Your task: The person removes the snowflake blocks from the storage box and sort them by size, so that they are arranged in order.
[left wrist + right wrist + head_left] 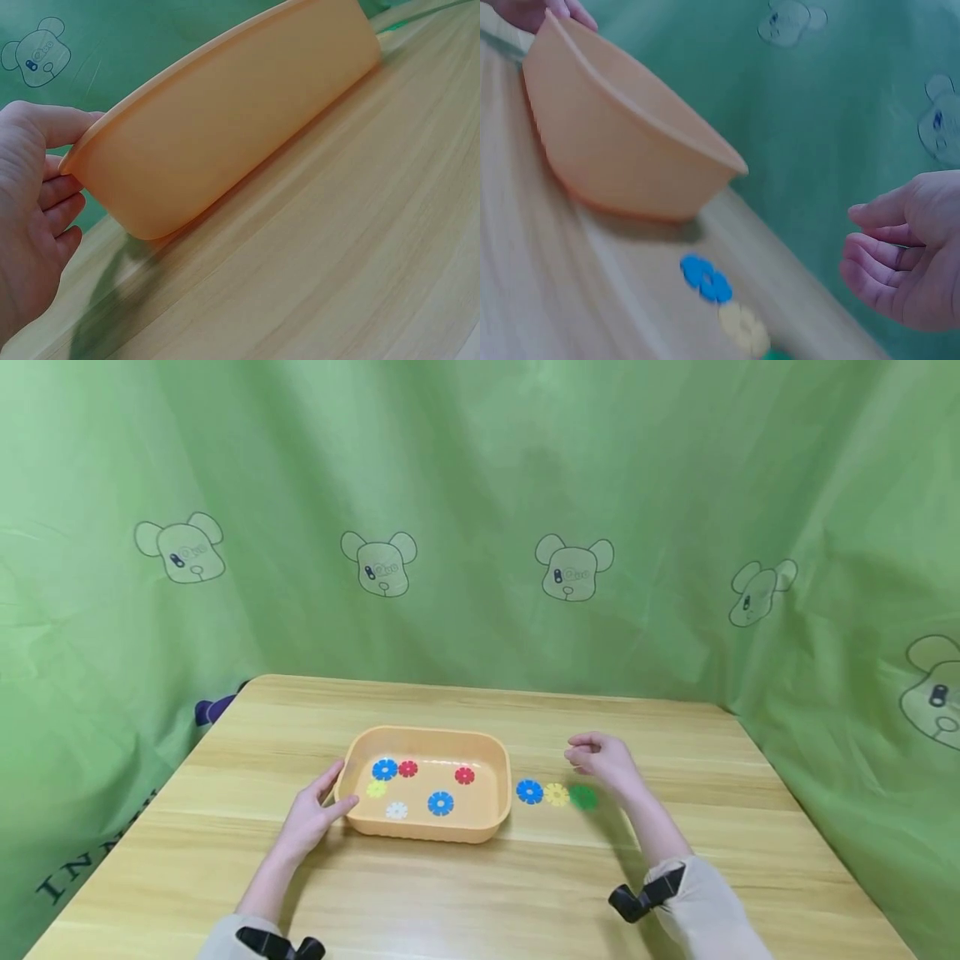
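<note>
My left hand [309,818] grips the left end of an orange plastic basin [420,835]; in the left wrist view the thumb lies over the rim and the fingers are outside below it. Inside are several notched flower-shaped discs: a blue disc [385,769], a red disc [465,775], a yellow disc [376,788], a white disc [397,811] and others. Right of the basin, a blue disc [529,792], a yellow disc [557,794] and a green disc [582,797] lie in a row. My right hand [603,762] hovers above and behind this row, fingers loosely bent, holding nothing visible.
Everything stands on a wood-grain table [450,902]. A green curtain [480,460] with printed bear heads hangs behind and at both sides. Something dark purple [212,708] shows past the table's far left edge.
</note>
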`<control>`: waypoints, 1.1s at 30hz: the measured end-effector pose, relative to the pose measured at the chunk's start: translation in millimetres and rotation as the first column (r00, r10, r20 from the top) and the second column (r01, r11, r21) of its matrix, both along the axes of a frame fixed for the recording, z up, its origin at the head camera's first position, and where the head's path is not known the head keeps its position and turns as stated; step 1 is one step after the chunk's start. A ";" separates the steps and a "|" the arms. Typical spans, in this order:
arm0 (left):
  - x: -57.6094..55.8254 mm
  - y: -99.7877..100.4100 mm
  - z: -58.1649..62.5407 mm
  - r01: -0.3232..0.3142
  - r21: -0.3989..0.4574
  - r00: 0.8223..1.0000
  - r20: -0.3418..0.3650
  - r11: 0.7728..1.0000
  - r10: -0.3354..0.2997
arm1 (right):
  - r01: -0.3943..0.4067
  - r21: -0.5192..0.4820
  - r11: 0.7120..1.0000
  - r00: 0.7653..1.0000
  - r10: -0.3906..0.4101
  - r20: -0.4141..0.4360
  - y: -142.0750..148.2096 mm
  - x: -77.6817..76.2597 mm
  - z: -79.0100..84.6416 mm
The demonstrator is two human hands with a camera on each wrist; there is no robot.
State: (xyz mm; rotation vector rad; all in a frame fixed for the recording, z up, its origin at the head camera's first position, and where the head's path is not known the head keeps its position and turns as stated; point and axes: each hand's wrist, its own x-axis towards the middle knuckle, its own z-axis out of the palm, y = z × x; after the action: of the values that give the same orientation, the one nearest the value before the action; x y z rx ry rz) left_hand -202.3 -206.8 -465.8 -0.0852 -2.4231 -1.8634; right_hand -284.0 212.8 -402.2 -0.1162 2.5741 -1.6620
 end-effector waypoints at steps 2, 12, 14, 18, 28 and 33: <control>0.1 -0.1 0.2 -0.001 -0.001 1.000 0.002 1.000 0.001 | -0.006 -0.019 1.000 1.000 0.006 -0.002 -10.1 -1.7 7.0; 1.3 0.9 0.4 -0.001 0.009 1.000 0.005 1.000 0.001 | -0.040 -0.062 0.997 0.999 0.039 -0.023 -62.8 -11.4 27.0; 1.4 1.2 0.4 -0.003 0.010 1.000 0.004 1.000 0.003 | -0.052 -0.077 0.996 0.998 0.050 -0.027 -74.1 -12.4 29.1; 0.9 1.6 0.4 -0.004 0.014 1.000 0.001 1.000 0.004 | -0.075 -0.096 0.993 0.997 0.073 -0.026 -98.3 -14.3 33.2; -0.6 0.8 -0.2 -0.003 0.016 1.000 0.005 1.000 0.003 | -0.099 -0.119 0.988 0.995 0.102 0.016 -158.0 -18.6 31.3; -0.6 0.7 -1.7 -0.003 0.009 1.000 0.001 1.000 0.003 | -0.107 -0.126 0.986 0.993 0.112 0.034 -183.9 -20.2 22.1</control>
State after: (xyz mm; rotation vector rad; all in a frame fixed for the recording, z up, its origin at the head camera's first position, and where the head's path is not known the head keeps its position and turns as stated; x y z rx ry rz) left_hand -202.9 -206.1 -467.5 -0.0800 -2.4141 -1.8731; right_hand -304.2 28.9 -380.1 -0.2243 2.3876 -1.7633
